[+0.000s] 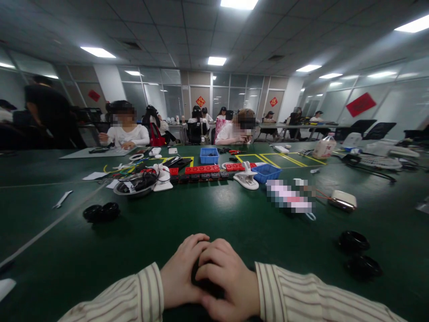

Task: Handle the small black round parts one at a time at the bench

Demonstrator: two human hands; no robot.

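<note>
My left hand [184,273] and my right hand [229,279] meet at the front of the green table, fingers curled around a black rounded object [208,286]. Most of that object is hidden by the fingers, so its kind cannot be made out. Two black round, ring-like parts [101,212] sit together on the table, ahead and to the left. A similar pair of black round parts [358,255] lies off to the right. Both my forearms wear striped sleeves.
Across the middle stand a metal bowl [136,185] of dark items, a row of red and black blocks [203,172], a white clip-like stand [247,178] and blue bins [208,156]. A wrench [62,199] lies left. People sit beyond the table.
</note>
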